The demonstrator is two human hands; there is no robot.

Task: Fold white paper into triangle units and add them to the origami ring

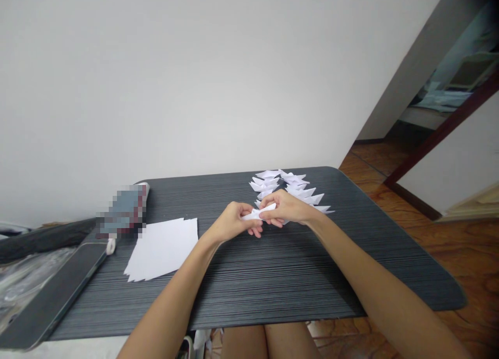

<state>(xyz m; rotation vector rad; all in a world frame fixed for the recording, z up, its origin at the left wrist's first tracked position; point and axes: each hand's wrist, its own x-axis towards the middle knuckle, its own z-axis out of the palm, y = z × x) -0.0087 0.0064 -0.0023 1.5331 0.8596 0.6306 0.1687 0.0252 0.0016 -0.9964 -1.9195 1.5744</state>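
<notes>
Between both hands, above the dark table (273, 276), is a small folded white paper boat (256, 213). My left hand (236, 221) pinches its left end between thumb and fingers. Its right end is gripped by my right hand (286, 207), thumb and index finger pressed on the paper. Just behind the hands lie several finished white paper boats (300, 185) in two rough columns, some partly hidden by my right hand. Left of my left forearm rests a fanned stack of white paper sheets (166, 249).
A blurred blue-and-red object (125, 211) with a white loop sits at the table's back left. A plain wall (218, 89) borders the far edge. At far left are a dark long bundle (47, 237) and clear plastic (35, 276). Wooden flooring (440, 244) shows at right.
</notes>
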